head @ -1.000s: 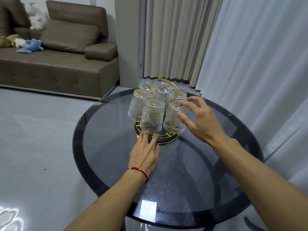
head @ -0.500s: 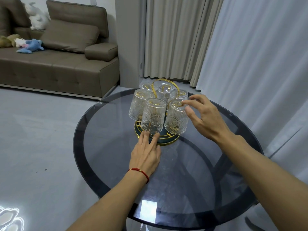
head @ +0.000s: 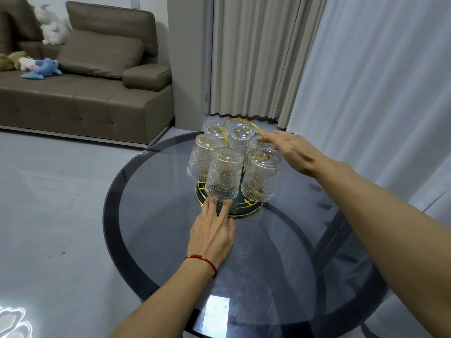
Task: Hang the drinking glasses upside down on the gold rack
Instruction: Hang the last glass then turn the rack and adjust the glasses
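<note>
The gold rack (head: 246, 212) with a dark round base and a gold loop handle (head: 241, 123) stands on the round smoked-glass table (head: 156, 215). Several ribbed clear glasses hang upside down on it, among them a front glass (head: 223, 174) and a front-right glass (head: 261, 178). My left hand (head: 212, 234) lies flat on the table, fingertips touching the base's front rim. My right hand (head: 290, 151) hovers over the right-hand glasses, fingers spread, reaching toward the loop handle and holding nothing.
A brown sofa (head: 92, 93) with soft toys (head: 41, 69) stands at the far left on a grey floor. Beige and white curtains (head: 366, 81) hang behind and right of the table. A bright reflection shows on the table's near edge.
My right hand has left the front-right glass and moved up and back toward the loop handle. My left hand has stayed at the base.
</note>
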The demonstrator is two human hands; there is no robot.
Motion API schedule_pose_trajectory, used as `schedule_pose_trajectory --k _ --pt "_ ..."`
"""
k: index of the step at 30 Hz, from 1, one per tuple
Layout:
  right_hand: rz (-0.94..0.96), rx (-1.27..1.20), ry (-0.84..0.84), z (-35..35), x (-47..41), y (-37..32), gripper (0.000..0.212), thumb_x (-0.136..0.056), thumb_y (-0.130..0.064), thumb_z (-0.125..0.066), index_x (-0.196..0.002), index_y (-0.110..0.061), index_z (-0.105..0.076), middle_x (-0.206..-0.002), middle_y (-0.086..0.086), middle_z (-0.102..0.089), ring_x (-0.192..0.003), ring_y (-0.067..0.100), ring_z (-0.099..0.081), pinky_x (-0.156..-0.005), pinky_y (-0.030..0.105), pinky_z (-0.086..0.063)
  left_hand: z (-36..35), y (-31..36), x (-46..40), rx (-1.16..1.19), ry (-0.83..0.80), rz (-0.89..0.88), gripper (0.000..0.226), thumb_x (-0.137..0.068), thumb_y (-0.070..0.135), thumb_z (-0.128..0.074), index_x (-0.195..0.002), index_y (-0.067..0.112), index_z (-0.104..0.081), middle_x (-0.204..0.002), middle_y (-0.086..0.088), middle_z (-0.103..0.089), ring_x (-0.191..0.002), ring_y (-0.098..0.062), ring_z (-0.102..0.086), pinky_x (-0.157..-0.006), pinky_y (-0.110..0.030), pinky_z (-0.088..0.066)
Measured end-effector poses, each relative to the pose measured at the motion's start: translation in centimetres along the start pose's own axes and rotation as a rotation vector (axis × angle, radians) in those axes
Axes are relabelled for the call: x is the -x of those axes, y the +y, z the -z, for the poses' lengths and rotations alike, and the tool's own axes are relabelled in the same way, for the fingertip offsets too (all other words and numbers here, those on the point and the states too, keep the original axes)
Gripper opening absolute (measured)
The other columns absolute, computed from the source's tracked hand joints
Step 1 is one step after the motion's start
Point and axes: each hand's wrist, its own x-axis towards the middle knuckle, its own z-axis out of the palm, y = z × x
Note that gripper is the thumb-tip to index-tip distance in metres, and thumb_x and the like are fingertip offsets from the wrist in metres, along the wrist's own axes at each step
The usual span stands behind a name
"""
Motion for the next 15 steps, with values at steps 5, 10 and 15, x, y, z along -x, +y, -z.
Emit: schedule_pose_trajectory --k 5,10,15 --pt "-0.013 0.021 0.027 1.2 0.3 0.7 0.065 -0.097 -0.037 -0.017 -0.139 -0.020 -0.063 -0.149 0.004 -0.058 -0.133 0.016 -0.051 -0.109 0.030 -0.036 0.1 0.1 0.0 -0.004 -0.007 -0.005 0.043 -0.097 0.029 -0.046 -0.139 0.022 -0.043 -0.140 -0.010 -0.041 -0.123 -0.024 -0.045 -0.080 -0.035 -0.051" --pt "-0.028 0.069 0.026 1.2 0.2 1.3 0.066 -0.095 -0.036 -0.018 -0.141 -0.018 -0.062 -0.150 0.004 -0.058 -0.131 0.013 -0.051 -0.106 0.028 -0.036 0.2 0.2 0.1 -0.013 -0.008 -0.007 0.043 -0.097 0.028 -0.046 -0.139 0.021 -0.044 -0.139 -0.010 -0.042 -0.124 -0.024 -0.044 -0.082 -0.034 -0.052" --pt "-0.033 0.136 0.020 1.6 0.3 1.3 0.066 -0.092 -0.042 -0.019 -0.139 -0.026 -0.062 -0.149 0.004 -0.059 -0.134 0.022 -0.052 -0.111 0.041 -0.039 0.2 0.2 -0.1 -0.011 -0.008 -0.012 0.042 -0.097 0.027 -0.046 -0.138 0.020 -0.044 -0.138 -0.010 -0.042 -0.122 -0.024 -0.045 -0.083 -0.035 -0.053"
